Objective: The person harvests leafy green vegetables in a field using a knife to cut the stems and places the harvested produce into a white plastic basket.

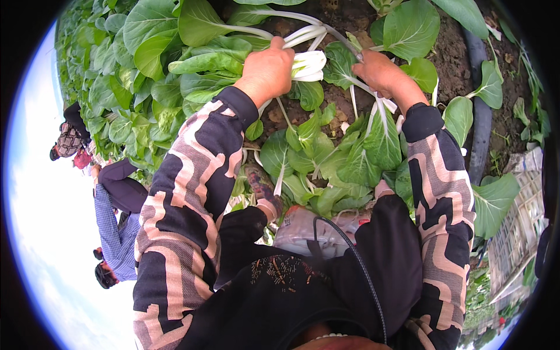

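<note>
My left hand [269, 68] is closed around a bunch of leafy greens with white stalks [308, 66]; the trimmed white bases stick out to its right and the leaves trail to the left. Beyond it, a plant with long white stalks [306, 33] lies over the soil. My right hand [377, 72] grips a thin grey rod-like tool [340, 38] that reaches toward the joint of those stalks; its far end is hard to make out. Loose green leaves [380, 140] with white ribs lie below my right hand.
Dense leafy greens [109, 78] grow at the left. A black hose [480, 127] runs along the soil at the right, near a woven basket [518, 214]. A plastic bag [302, 229] lies between my legs. Other people [116, 223] are at the far left.
</note>
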Motion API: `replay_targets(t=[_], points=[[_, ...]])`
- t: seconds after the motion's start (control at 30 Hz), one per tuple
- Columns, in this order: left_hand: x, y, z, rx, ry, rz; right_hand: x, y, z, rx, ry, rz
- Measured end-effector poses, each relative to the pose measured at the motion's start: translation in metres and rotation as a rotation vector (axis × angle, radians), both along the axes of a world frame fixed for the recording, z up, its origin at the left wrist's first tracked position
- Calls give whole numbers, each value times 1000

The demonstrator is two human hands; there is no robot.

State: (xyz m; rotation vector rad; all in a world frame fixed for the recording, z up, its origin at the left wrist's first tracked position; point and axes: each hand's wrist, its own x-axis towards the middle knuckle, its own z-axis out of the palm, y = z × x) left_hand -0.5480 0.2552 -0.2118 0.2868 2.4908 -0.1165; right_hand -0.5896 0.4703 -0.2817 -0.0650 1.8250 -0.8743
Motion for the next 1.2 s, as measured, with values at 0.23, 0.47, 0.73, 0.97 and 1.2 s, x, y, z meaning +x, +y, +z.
replay_targets(t=[0.23, 0.47, 0.73, 0.97, 1.2], points=[[9, 0, 4, -10, 43, -8, 3, 16, 8, 14, -143, 18], [32, 9, 38, 129, 158, -71, 41, 36, 14, -408, 112, -569], [74, 26, 67, 258, 245, -235, 73, 19, 23, -803, -660, -797], [89, 40, 100, 454, 58, -237, 100, 37, 28, -814, -661, -750], [67, 45, 92, 617, -81, -315, 111, 42, 35, -991, -881, -695]])
